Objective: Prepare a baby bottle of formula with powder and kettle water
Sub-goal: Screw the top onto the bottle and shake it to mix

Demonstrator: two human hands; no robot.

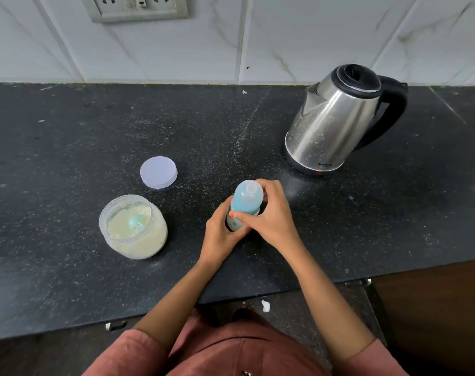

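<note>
Both hands meet on the baby bottle [246, 198], which stands upright near the front middle of the dark speckled tabletop [68, 158] on my feed. The left hand [221, 232] wraps around the bottle's lower body. The right hand [271, 215] curls over the capped top from the right, with its thumb lying across the collar. A clear cap covers the blue top of the bottle.

To the left I see the open powder jar [133, 234], nearly full of pale formula, with a light-blue scoop [135, 221] resting in the powder. The jar's lid [158, 172] lies flat just behind it. The steel kettle [336, 123], with black lid and handle, sits well apart at the back right, its spout turned toward the left. A wall socket [138, 6] is mounted on the tiles above.
</note>
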